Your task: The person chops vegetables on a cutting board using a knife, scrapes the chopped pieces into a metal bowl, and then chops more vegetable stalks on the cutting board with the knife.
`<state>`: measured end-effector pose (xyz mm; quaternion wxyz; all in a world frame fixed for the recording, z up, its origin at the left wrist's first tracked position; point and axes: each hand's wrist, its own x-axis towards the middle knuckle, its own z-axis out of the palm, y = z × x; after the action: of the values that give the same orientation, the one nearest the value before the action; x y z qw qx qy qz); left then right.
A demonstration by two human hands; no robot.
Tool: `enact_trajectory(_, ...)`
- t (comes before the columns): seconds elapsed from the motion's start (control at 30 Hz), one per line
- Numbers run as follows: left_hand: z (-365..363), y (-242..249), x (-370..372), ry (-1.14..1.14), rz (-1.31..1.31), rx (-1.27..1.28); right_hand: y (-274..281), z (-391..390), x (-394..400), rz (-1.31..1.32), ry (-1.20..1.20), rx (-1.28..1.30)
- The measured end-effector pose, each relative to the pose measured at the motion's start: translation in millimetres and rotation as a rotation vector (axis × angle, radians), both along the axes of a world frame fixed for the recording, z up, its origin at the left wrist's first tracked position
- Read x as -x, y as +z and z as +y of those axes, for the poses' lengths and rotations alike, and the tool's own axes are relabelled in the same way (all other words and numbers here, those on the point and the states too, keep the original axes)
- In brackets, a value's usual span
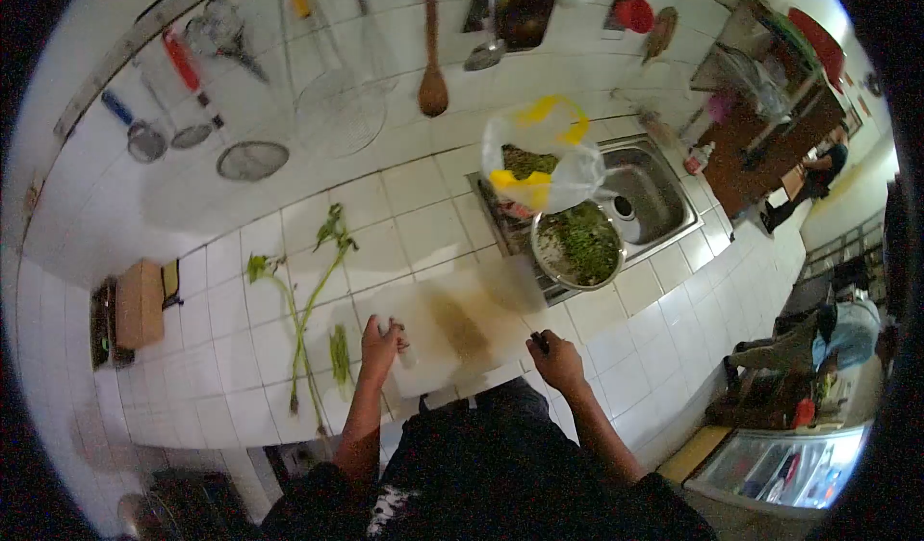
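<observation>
A white cutting board with a brown stain across its middle lies on the tiled counter in front of me. My left hand is at the board's left edge, fingers curled round it. On the right, my right hand is closed on the black handle of a knife, whose blade barely shows against the pale board. Long green leafy stems lie left of the board, with a short bunch of cut stems nearer to it. Chopped greens fill part of a round metal bowl at the upper right.
Behind the bowl stands a clear plastic bag with yellow marks and greens inside, next to a steel sink. Ladles, strainers and a wooden spoon hang on the wall. A brown box sits at far left. Two people are at the right.
</observation>
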<state>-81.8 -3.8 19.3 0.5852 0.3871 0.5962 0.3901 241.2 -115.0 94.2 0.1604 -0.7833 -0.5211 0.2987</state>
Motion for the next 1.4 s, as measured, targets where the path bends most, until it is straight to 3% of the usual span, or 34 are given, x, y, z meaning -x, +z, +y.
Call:
enact_trajectory(0.03,-0.2,-8.7,1.7,0.022,0.004,0.011,-3.3,1.9,4.7,-0.002,-0.017,-0.014)
enact_trajectory(0.1,-1.3,-28.4,15.3,-0.017,0.743,-0.435,-18.7,5.9,13.0,-0.017,-0.027,-0.04)
enact_trajectory(0.2,-0.3,18.9,36.5,-0.082,0.711,-0.256,-26.4,13.2,22.8,-0.008,-0.022,-0.056)
enact_trajectory(0.27,3.2,15.6,63.3,-0.057,0.73,-0.258,-29.0,15.2,24.5,0.002,-0.02,-0.026)
enact_trajectory(0.37,4.9,5.6,97.5,0.003,0.963,-0.338,-47.0,17.1,25.0,0.05,-0.036,-0.074)
enact_trajectory(0.47,0.1,7.9,105.7,-0.023,1.09,-0.215,-61.2,17.4,23.6,0.025,0.01,-0.102)
enact_trajectory(0.57,5.3,-19.4,110.9,-0.006,1.088,-0.21,-57.8,19.1,25.2,0.051,-0.041,-0.072)
enact_trajectory(1.17,11.0,-9.5,98.8,0.038,1.16,-0.256,-72.0,14.3,19.7,0.082,0.028,-0.09)
enact_trajectory(1.27,12.1,-6.0,91.4,0.038,1.217,-0.35,-63.2,20.0,27.3,0.003,-0.048,0.049)
enact_trajectory(1.4,17.9,9.1,68.6,0.039,1.06,-0.402,-58.7,25.8,34.6,-0.041,0.022,0.041)
